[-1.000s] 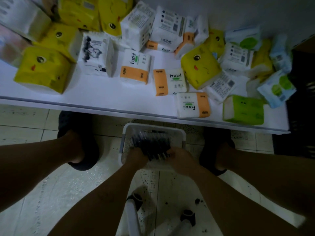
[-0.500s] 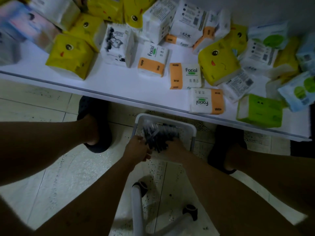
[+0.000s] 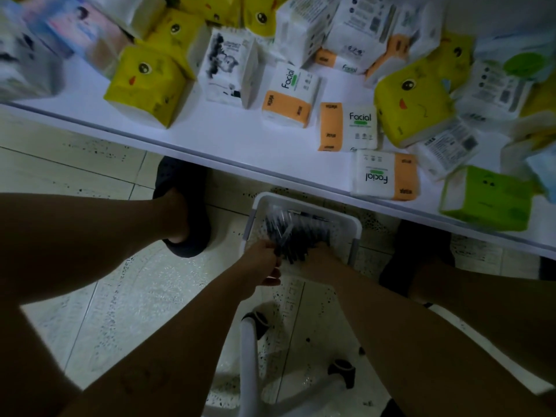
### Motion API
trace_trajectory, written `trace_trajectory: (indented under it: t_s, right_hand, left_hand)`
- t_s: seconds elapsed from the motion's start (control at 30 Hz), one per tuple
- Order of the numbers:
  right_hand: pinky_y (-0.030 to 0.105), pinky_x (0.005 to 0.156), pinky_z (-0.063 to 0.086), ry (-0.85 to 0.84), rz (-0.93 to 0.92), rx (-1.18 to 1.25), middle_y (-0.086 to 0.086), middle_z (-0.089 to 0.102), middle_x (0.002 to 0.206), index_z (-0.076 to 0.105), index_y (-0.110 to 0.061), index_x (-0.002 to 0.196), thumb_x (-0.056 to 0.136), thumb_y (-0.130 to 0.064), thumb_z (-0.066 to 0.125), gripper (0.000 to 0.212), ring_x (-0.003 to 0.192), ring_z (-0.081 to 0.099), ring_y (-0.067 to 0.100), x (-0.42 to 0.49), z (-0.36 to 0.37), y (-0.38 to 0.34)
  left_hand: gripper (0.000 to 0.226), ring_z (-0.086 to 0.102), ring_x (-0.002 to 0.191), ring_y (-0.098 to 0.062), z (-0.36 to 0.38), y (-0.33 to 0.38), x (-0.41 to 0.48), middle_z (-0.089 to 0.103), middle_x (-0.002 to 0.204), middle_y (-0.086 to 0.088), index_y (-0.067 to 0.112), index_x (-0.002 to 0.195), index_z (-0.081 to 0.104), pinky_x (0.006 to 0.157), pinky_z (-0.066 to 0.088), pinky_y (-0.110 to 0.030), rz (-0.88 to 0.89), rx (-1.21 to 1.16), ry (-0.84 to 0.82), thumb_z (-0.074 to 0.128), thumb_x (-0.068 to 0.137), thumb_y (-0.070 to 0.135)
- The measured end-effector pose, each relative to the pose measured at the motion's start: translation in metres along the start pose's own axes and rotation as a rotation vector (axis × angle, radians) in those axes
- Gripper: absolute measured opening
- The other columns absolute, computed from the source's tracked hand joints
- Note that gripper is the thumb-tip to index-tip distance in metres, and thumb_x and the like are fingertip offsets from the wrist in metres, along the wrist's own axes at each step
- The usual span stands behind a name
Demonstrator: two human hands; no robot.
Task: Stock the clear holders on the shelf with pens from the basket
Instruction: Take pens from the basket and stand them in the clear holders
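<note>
A white basket sits on the tiled floor between my feet, just under the shelf edge. It holds a heap of dark pens. My left hand grips a bunch of those pens at the basket's near left side. My right hand is in the basket at the pens' near right end, fingers curled round them. No clear holders are in view.
A low white shelf runs across the top, crowded with tissue packs in yellow, orange, white and green. My dark shoes flank the basket. A white stool leg with black feet stands below my arms.
The view has swung left and tilted. Both hands stay in the basket, and the left hand has closed on a bunch of pens and lifted it slightly.
</note>
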State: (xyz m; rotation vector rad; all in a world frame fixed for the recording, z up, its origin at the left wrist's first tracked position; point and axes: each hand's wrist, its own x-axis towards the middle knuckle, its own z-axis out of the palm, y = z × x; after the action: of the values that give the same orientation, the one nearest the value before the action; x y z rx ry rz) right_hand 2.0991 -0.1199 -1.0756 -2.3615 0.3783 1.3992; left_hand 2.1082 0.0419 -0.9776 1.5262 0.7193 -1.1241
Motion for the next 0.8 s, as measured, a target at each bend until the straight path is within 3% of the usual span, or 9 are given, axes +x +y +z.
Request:
trace_trajectory:
  t_s: [0.1, 0.27, 0.33, 0.43, 0.47, 0.57, 0.67, 0.8]
  right_hand:
    - [0.03, 0.082, 0.042, 0.029, -0.039, 0.084, 0.014, 0.056, 0.105, 0.06, -0.006, 0.101, 0.091, -0.025, 0.057, 0.021, 0.096, 0.055, 0.025, -0.007, -0.002, -0.008]
    - [0.035, 0.062, 0.055, 0.224, 0.014, 0.455, 0.014, 0.065, 0.068, 0.069, -0.004, 0.069, 0.086, -0.017, 0.069, 0.021, 0.061, 0.062, 0.024, -0.034, -0.008, -0.01]
    - [0.038, 0.061, 0.059, 0.244, 0.048, 0.558, 0.013, 0.065, 0.07, 0.062, -0.009, 0.068, 0.088, -0.009, 0.066, 0.021, 0.058, 0.065, 0.026, -0.049, -0.006, -0.008]
    - [0.036, 0.051, 0.055, 0.258, 0.024, 0.659, 0.016, 0.063, 0.081, 0.046, -0.015, 0.081, 0.091, -0.004, 0.059, 0.019, 0.056, 0.064, 0.025, -0.069, -0.005, -0.006]
    - [0.033, 0.048, 0.051, 0.246, 0.008, 0.67, 0.017, 0.063, 0.084, 0.046, -0.014, 0.087, 0.091, -0.005, 0.059, 0.016, 0.056, 0.063, 0.024, -0.074, -0.005, -0.006]
    - [0.03, 0.053, 0.048, 0.238, -0.057, 0.604, 0.018, 0.064, 0.098, 0.053, -0.011, 0.108, 0.091, -0.006, 0.054, 0.018, 0.07, 0.063, 0.025, -0.089, -0.012, -0.008]
    - [0.029, 0.064, 0.046, 0.339, -0.108, 0.583, 0.008, 0.064, 0.092, 0.062, -0.016, 0.098, 0.088, -0.005, 0.05, 0.02, 0.082, 0.06, 0.024, -0.106, -0.027, -0.009]
    - [0.027, 0.06, 0.042, 0.535, -0.111, 0.647, 0.0, 0.06, 0.081, 0.057, -0.022, 0.083, 0.098, -0.024, 0.044, 0.02, 0.071, 0.057, 0.016, -0.135, -0.045, -0.008]
  left_hand:
    - [0.035, 0.054, 0.083, -0.02, 0.002, 0.001, 0.001, 0.053, 0.092, -0.007, 0.02, 0.128, 0.048, 0.076, 0.053, -0.033, 0.049, 0.126, -0.011, 0.035, 0.099, 0.005]
    - [0.019, 0.05, 0.074, -0.014, 0.005, 0.004, -0.002, 0.052, 0.093, -0.003, 0.017, 0.113, 0.049, 0.062, 0.047, -0.026, 0.244, 0.326, 0.08, 0.036, 0.103, 0.026]
    - [0.022, 0.052, 0.068, -0.014, 0.004, 0.001, -0.005, 0.056, 0.089, -0.005, 0.012, 0.111, 0.054, 0.057, 0.046, -0.025, 0.323, 0.36, 0.143, 0.039, 0.102, 0.026]
    - [0.019, 0.058, 0.065, -0.016, 0.004, 0.001, -0.014, 0.062, 0.091, -0.013, 0.009, 0.113, 0.055, 0.048, 0.046, -0.018, 0.308, 0.347, 0.145, 0.042, 0.101, 0.018]
    - [0.018, 0.06, 0.069, -0.018, 0.005, 0.002, -0.017, 0.063, 0.096, -0.015, 0.006, 0.111, 0.054, 0.05, 0.049, -0.019, 0.308, 0.375, 0.142, 0.043, 0.101, 0.015]
    - [0.02, 0.062, 0.089, -0.03, 0.01, 0.007, -0.023, 0.064, 0.104, -0.021, -0.003, 0.107, 0.058, 0.077, 0.055, -0.035, 0.364, 0.478, 0.16, 0.043, 0.098, 0.008]
    - [0.023, 0.059, 0.089, -0.025, 0.015, 0.017, -0.036, 0.061, 0.099, -0.015, 0.002, 0.107, 0.056, 0.081, 0.052, -0.039, 0.45, 0.535, 0.189, 0.041, 0.101, 0.018]
    - [0.031, 0.061, 0.073, -0.019, 0.021, 0.031, -0.062, 0.064, 0.089, -0.008, 0.02, 0.114, 0.059, 0.063, 0.05, -0.031, 0.658, 0.603, 0.203, 0.036, 0.102, 0.037]
